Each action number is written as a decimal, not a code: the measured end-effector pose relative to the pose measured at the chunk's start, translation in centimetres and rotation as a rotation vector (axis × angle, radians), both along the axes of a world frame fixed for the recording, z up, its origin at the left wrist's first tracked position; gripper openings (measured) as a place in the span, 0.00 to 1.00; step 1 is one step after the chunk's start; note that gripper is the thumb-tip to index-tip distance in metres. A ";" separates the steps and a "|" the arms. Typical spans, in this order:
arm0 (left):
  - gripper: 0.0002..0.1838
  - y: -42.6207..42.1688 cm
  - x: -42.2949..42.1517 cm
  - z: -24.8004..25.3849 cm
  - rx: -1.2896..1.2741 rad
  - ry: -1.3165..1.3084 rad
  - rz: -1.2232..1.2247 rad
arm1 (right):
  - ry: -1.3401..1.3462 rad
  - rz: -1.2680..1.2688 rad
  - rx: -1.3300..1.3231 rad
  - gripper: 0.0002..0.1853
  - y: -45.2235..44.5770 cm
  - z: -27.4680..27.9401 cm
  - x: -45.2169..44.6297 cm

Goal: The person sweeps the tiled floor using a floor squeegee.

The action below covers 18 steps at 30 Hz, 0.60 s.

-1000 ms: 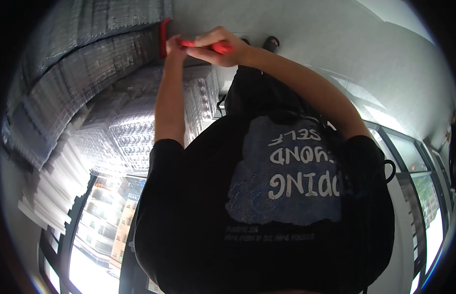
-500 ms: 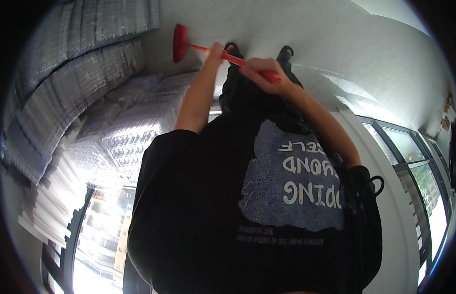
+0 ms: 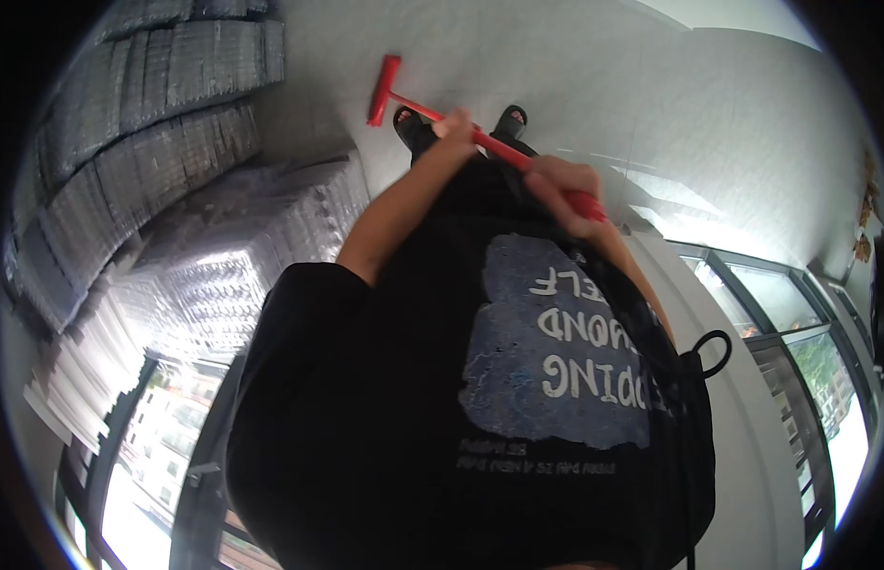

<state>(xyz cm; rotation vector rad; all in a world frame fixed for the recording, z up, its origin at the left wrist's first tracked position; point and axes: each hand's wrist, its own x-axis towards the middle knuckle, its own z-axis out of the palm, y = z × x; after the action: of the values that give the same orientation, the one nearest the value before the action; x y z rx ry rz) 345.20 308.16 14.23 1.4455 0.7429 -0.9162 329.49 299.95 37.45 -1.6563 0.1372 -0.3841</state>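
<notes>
Fingers [image 3: 552,180] grip a red broom [image 3: 502,148] near black sandals [image 3: 507,123].

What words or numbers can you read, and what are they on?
"PPING": upside down on the black shirt, start hidden.
"YOND": same shirt, also upside down, start hidden.
"ELF": same shirt, upside down, start hidden.
Two small lines beneath the shirt's picture patch: too faint to read surely.
Red broom: no words visible.
</notes>
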 end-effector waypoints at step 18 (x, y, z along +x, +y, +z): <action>0.18 0.4 11.7 -12.0 -0.016 -0.126 -0.200 | 0.012 0.123 -0.078 0.08 -2.1 -7.8 7.5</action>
<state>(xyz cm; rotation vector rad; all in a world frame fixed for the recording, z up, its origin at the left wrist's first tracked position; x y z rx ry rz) 356.89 308.60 2.27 1.5684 0.5029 -0.9704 336.98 297.84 29.64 -1.7347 0.0293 -0.2887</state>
